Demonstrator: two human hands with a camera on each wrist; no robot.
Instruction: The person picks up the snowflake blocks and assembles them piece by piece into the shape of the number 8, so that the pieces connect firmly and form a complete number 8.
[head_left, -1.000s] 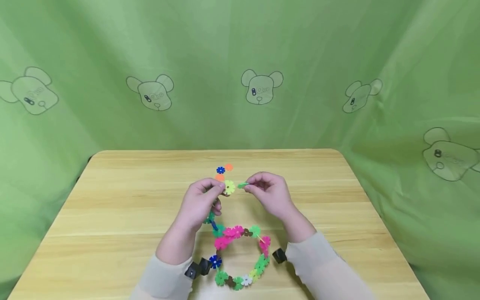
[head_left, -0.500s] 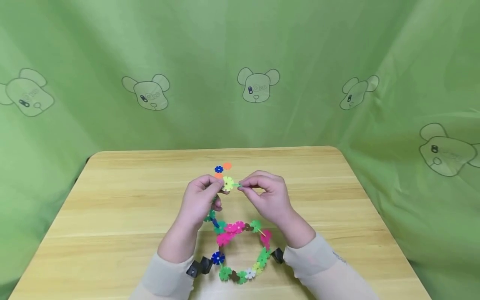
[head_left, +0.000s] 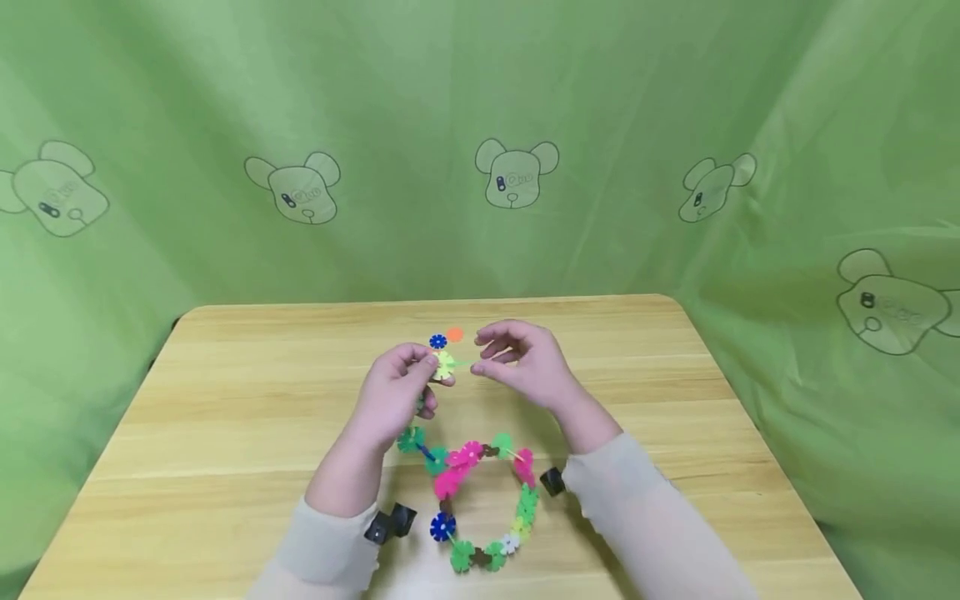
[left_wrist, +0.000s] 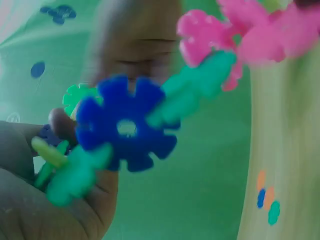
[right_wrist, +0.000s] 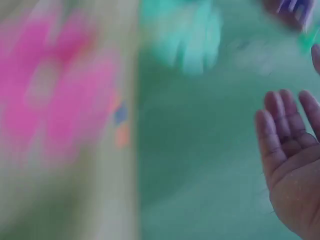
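Observation:
Between thumb and fingers, my left hand (head_left: pixel 390 396) pinches a yellow flower-shaped interlocking disc (head_left: pixel 444 365). A thin green disc (head_left: pixel 461 363), seen edge-on, sticks out from its right side. Beside it is my right hand (head_left: pixel 528 365), its thumb near the green disc and its fingers spread away; the right wrist view also shows these fingers (right_wrist: pixel 275 130) apart. From the left hand a chain of linked discs runs down, with a blue disc (left_wrist: pixel 95 117) large in the left wrist view. It leads to a ring of pink (head_left: pixel 468 454), green, brown, white, yellow and blue discs.
Beyond the left hand, a loose blue disc (head_left: pixel 438 342) and an orange disc (head_left: pixel 455 334) lie on the wooden table (head_left: pixel 262 400). A green curtain (head_left: pixel 420 242) with bear-head drawings surrounds the table. Black cameras (head_left: pixel 552 482) sit at both wrists.
The right hand brought the green disc to the yellow one, then spread its fingers off it. The green disc now stays at the yellow disc; the left hand has shifted slightly left.

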